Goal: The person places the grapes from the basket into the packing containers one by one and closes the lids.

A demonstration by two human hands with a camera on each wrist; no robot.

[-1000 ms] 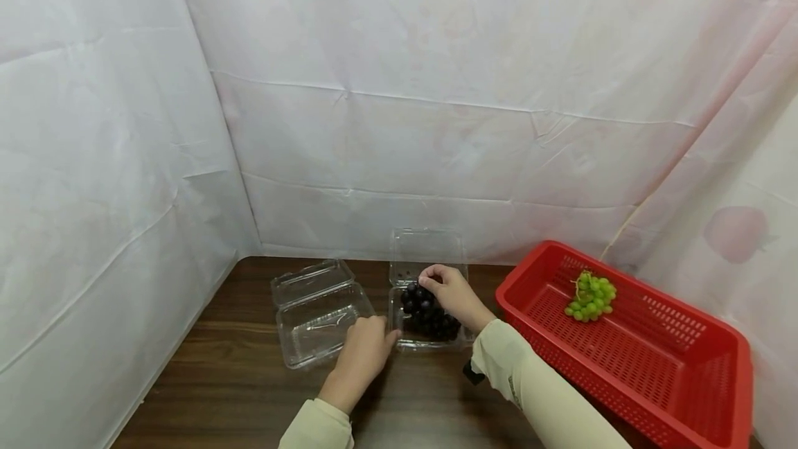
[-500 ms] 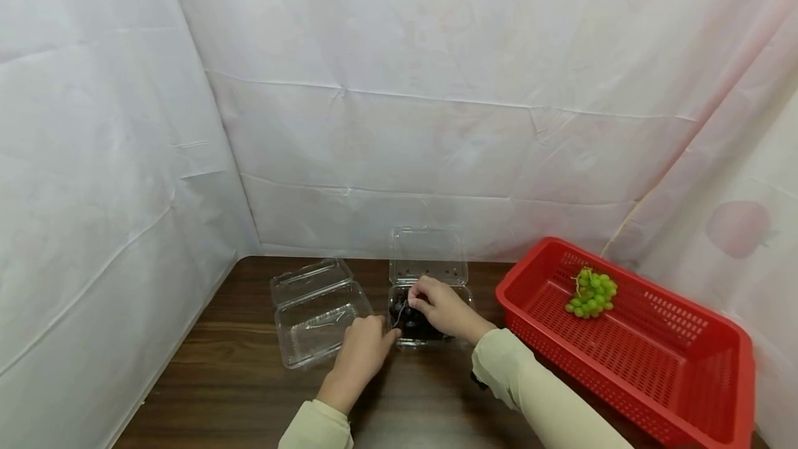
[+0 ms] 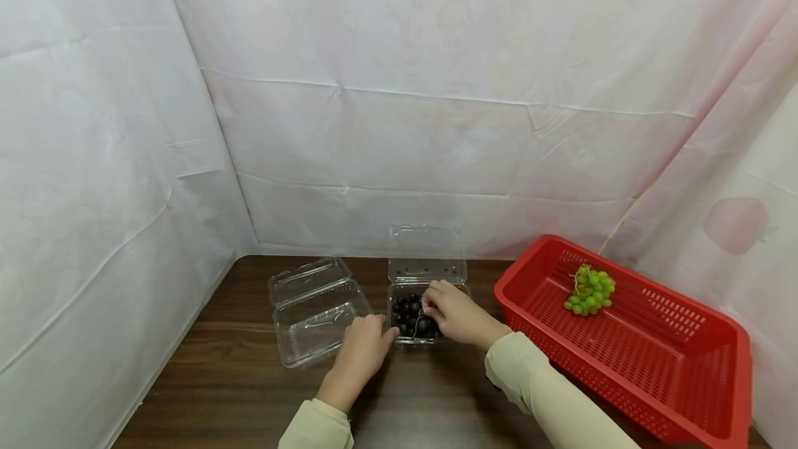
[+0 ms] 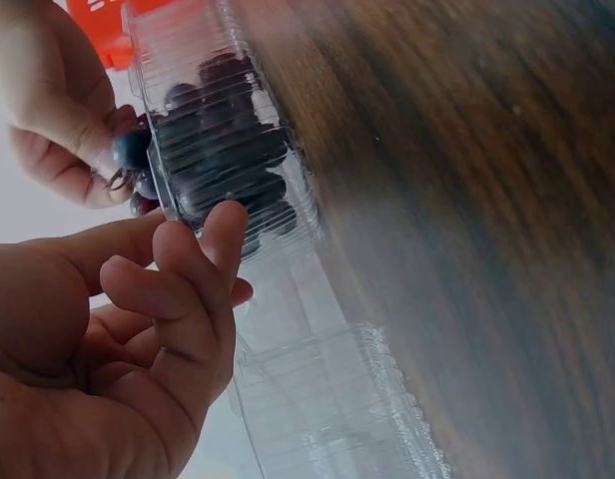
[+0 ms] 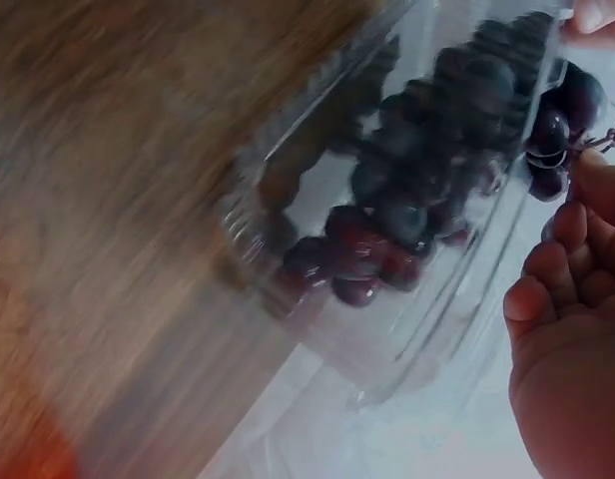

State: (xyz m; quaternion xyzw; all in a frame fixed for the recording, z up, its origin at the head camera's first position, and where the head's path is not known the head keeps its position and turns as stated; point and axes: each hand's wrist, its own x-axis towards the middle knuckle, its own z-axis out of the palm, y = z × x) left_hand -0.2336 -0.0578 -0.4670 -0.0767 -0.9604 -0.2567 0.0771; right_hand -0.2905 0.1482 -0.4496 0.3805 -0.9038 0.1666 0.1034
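Note:
A bunch of dark grapes (image 3: 406, 309) lies in the base of a clear plastic clamshell box (image 3: 427, 248), whose lid stands raised at the back. My right hand (image 3: 458, 314) is over the box's right half and pinches the bunch's thin stem between thumb and fingertips. Some grapes rise above the rim beside those fingertips in the right wrist view. At the front left corner of the same box, my left hand (image 3: 363, 352) holds the edge with thumb and fingers. Seen from the left wrist, its fingertips are right at the clear wall.
Left of the hands lies a second clear clamshell box (image 3: 318, 324) with its lid raised. A red perforated basket (image 3: 661, 414) stands on the right, with a bunch of green grapes (image 3: 590, 291) in it. White sheeting (image 3: 374, 137) closes off the table's back and sides.
My right hand goes from the bunch's upper side leftward and down, then back right, the stem going with it. The dark grapes settle lower in the box. The left hand stays put.

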